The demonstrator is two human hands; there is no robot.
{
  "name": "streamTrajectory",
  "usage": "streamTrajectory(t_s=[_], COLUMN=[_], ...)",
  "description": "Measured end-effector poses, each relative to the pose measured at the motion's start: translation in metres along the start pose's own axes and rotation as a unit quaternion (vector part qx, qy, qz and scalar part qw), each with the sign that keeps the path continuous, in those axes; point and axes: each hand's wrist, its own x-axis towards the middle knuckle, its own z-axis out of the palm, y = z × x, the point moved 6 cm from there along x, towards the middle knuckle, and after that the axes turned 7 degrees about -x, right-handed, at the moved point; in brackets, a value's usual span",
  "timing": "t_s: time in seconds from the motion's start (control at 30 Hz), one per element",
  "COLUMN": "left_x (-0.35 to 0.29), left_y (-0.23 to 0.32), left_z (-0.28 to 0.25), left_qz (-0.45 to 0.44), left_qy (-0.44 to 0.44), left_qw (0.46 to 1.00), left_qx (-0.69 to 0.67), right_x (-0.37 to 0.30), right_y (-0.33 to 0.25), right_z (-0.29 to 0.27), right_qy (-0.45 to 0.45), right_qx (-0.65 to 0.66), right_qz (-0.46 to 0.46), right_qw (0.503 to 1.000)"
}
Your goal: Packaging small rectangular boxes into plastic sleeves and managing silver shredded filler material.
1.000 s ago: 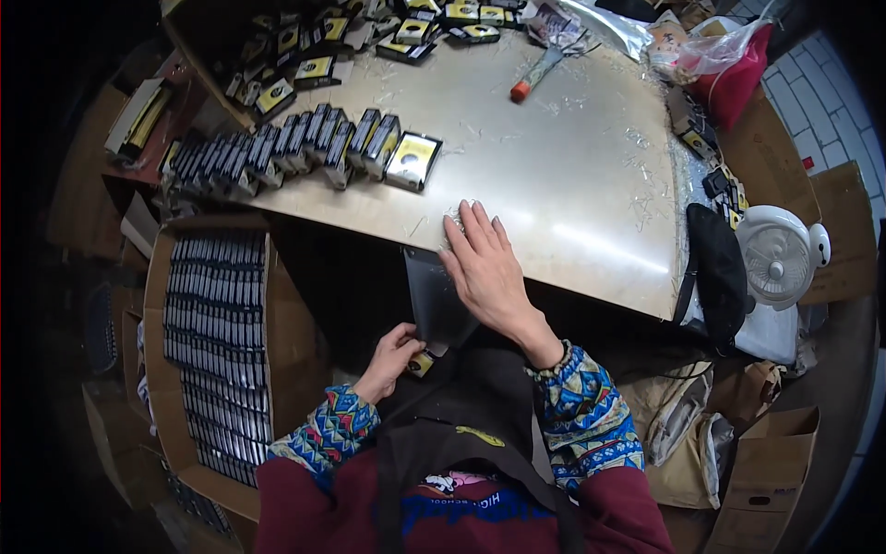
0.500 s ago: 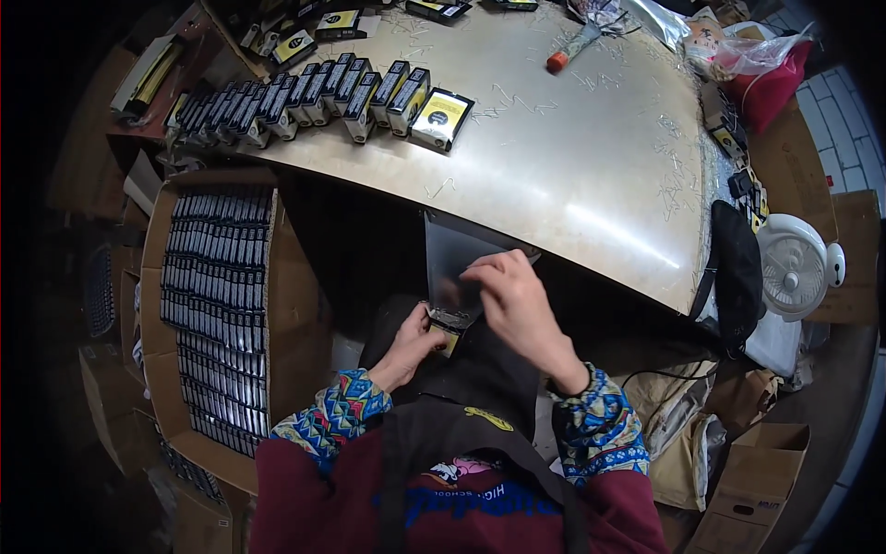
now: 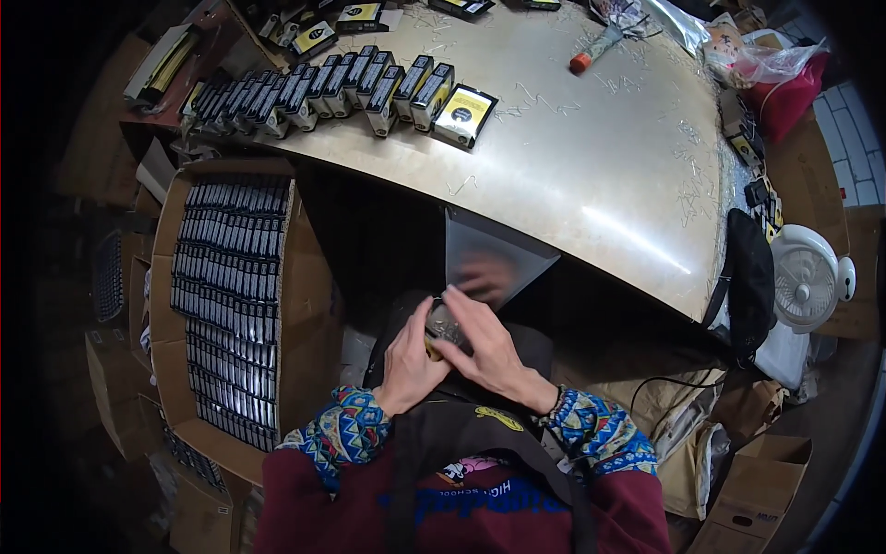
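Table (image 3: 554,171) is having smooth, pale, shiny top, reflecting light at right front. Along left front edge, narrow black-and-yellow boxes (image 3: 334,85) are standing upright in curved row. At row's right end, single box (image 3: 465,115) is lying flat. Thin bent pieces (image 3: 691,189) are lying scattered. Orange-tipped tube (image 3: 598,47) is lying farther back; loose boxes (image 3: 314,38) are lying at far left.

Broad tan worktop (image 3: 572,175), smooth and glossy under a bright white streak of reflection.
The small black-and-yellow boxes (image 3: 466,115) look like printed card with a slight sheen; the large brown open carton (image 3: 314,295) is matt cardboard. The grey angular panel (image 3: 489,235) is smooth, softly mirroring; the round white fan (image 3: 805,282) looks plastic, the multicoloured patterned sleeves (image 3: 604,434) gathered cloth.
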Motion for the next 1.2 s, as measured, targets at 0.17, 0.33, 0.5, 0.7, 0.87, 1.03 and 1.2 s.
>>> streamTrajectory(t_s=[0.17, 0.33, 0.5, 0.7, 0.87, 1.03, 1.2], left_x=[0.031, 0.038, 0.046, 0.049, 0.055, 0.056, 0.056], left_y=[0.008, 0.032, 0.036, 0.035, 0.035, 0.033, 0.036], left_z=[-0.016, -0.007, -0.006, -0.008, -0.007, 0.000, -0.003], left_qz=[-0.038, 0.092, 0.112, 0.112, -0.009, 0.005, 0.020], left_qy=[0.077, 0.072, 0.069, 0.077, 0.062, 0.014, 0.040], left_qw=[0.992, 0.991, 0.990, 0.991, 0.997, 1.000, 0.999], left_qx=[-0.097, -0.058, -0.042, -0.012, -0.053, -0.005, -0.014], right_x=[0.001, 0.013, 0.009, 0.015, 0.016, 0.013, 0.014], right_y=[0.010, -0.015, 0.001, 0.001, 0.010, 0.014, 0.008], right_z=[-0.037, -0.046, -0.036, -0.038, -0.035, -0.034, -0.033], right_qy=[0.158, 0.154, 0.139, 0.154, 0.120, 0.143, 0.171], right_qx=[0.041, -0.062, 0.065, 0.140, 0.238, 0.247, 0.207], right_qz=[0.036, -0.041, 0.040, 0.106, 0.184, 0.263, 0.240], right_qw=[0.986, 0.985, 0.987, 0.972, 0.946, 0.922, 0.933])
